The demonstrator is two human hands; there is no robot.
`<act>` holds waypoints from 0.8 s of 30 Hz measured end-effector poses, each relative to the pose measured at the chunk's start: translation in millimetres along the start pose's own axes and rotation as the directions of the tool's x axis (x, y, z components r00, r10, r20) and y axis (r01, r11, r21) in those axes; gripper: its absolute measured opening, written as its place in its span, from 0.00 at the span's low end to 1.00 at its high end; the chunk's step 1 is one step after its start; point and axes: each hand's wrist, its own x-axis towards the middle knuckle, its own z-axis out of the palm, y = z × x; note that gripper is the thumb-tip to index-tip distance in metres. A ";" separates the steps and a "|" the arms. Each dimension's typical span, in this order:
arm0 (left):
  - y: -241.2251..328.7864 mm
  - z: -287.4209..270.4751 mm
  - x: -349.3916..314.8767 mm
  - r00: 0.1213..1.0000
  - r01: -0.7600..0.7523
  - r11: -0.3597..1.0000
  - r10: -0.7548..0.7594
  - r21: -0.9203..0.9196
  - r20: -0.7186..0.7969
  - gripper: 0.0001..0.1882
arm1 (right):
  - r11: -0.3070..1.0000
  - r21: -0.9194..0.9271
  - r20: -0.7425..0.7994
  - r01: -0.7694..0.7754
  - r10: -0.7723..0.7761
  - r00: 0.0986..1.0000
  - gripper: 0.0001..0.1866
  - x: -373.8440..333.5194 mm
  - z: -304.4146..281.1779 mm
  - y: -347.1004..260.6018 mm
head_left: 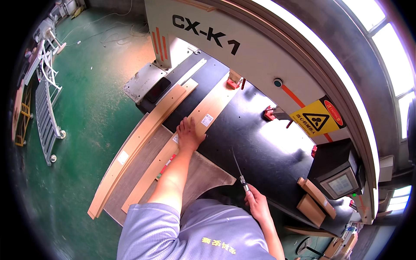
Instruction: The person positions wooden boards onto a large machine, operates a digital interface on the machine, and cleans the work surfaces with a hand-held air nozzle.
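Note:
My left hand (190, 135) rests on a long light wooden board (219, 100), its fingers spread flat near a white label. The board runs slantwise over the dark machine table (255, 143) and a grey-brown curved panel (195, 177), its far end by a red clamp block (233, 83). A red and green strip (167, 166) shows beside my left forearm. My right hand (256, 203) is closed around a slim tool (242, 178) with a long thin shaft, held over the table and apart from the board. I cannot make out the tool's exact kind.
Left of the board lie more long wooden pieces (130, 149). A black phone-like slab (157, 89) sits at the table's far left. The machine's white beam (255, 60) arches overhead. At right stand a control screen (341, 184) and short wooden blocks (311, 210).

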 end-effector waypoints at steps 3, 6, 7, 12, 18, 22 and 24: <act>-0.4 0.8 -1.4 1.000 -0.009 1.000 0.008 -0.008 -0.030 0.57 | 1.000 -0.001 0.000 0.000 0.000 1.000 0.22 1.0 -0.9 2.4; 1.2 0.2 -1.3 0.999 -0.011 1.000 0.011 0.001 -0.035 0.57 | 1.000 -0.006 0.013 -0.003 0.003 1.000 0.22 1.8 -1.7 2.2; 1.6 0.0 -1.4 0.999 -0.009 1.000 0.009 0.006 -0.033 0.57 | 1.000 -0.010 0.020 -0.004 0.004 1.000 0.22 2.0 -1.9 1.9; 1.7 1.3 -0.3 1.000 0.000 1.000 -0.001 0.028 0.028 0.59 | 1.000 -0.015 0.002 -0.011 0.011 1.000 0.22 4.1 -3.0 5.6; -0.2 2.6 -0.8 0.999 -0.002 0.999 0.000 0.043 0.042 0.59 | 1.000 -0.004 -0.017 -0.007 0.007 1.000 0.22 3.8 -4.1 6.1; -0.4 4.9 -0.9 1.000 -0.011 0.999 0.010 0.039 0.006 0.59 | 0.999 0.009 -0.072 -0.034 0.035 0.997 0.21 3.3 -5.4 4.7; -0.4 5.3 -0.3 1.000 -0.012 0.999 0.011 0.038 0.013 0.59 | 0.998 0.033 -0.077 -0.053 0.055 0.995 0.21 1.9 -5.2 5.6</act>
